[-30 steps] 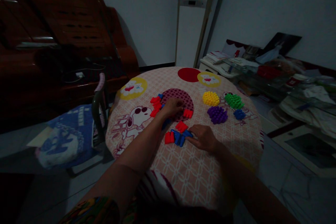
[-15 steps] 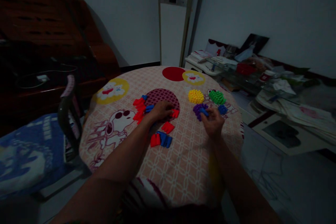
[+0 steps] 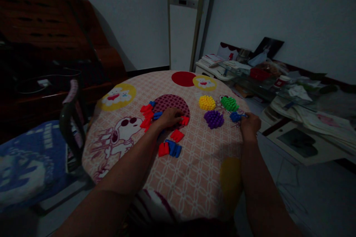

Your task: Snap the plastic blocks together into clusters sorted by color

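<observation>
At table edge [image 3: 198, 177], right grip [image 3: 251, 123] seemingly pinching blue piece [image 3: 244, 116] beside blue cluster [image 3: 235, 117]; left grip [image 3: 170, 117] unclear.

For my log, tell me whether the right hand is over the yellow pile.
No, the right hand is at the small blue pile.

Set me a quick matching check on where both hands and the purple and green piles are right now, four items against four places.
1. Left hand
2. Right hand
3. Purple pile
4. Green pile

A. Just right of the yellow pile in the picture
B. At the small blue pile
C. Over the dark spotted circle, by a red piece
D. Just below the yellow pile in the picture

Pairs: 1-C, 2-B, 3-D, 4-A
</observation>
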### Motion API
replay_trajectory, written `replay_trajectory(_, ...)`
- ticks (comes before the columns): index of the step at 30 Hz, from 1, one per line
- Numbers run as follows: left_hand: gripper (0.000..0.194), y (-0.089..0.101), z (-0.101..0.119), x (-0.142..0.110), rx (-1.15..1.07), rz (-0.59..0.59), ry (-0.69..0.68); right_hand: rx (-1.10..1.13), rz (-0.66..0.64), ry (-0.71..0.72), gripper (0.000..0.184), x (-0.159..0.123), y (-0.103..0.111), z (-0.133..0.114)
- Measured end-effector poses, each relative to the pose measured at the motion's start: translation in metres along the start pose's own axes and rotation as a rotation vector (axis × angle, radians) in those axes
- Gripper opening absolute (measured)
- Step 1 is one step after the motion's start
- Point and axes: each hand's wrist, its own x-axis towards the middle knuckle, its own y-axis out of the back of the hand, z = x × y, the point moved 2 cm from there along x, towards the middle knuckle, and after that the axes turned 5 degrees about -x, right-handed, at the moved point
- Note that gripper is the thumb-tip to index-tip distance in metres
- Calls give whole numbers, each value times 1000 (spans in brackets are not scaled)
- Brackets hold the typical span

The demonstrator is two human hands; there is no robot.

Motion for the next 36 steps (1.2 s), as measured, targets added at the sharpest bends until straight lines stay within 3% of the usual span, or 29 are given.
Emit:
replay_trajectory(4, 31, -1, 0, 0, -12, -7, 37, 35, -56, 30, 37, 2, -6, -2)
replay_trajectory(15, 26, -2, -1, 1, 0, -3, 17, 32, -40, 164, 34, 3, -8, -11)
replay_trajectory(28, 27, 0, 3, -2, -20, -17, 19, 26, -51, 116, 40, -1, -5, -18)
replay_trajectory(36, 31, 0, 2, -1, -36, -30, 34, 319, -27, 101, 46, 1, -12, -16)
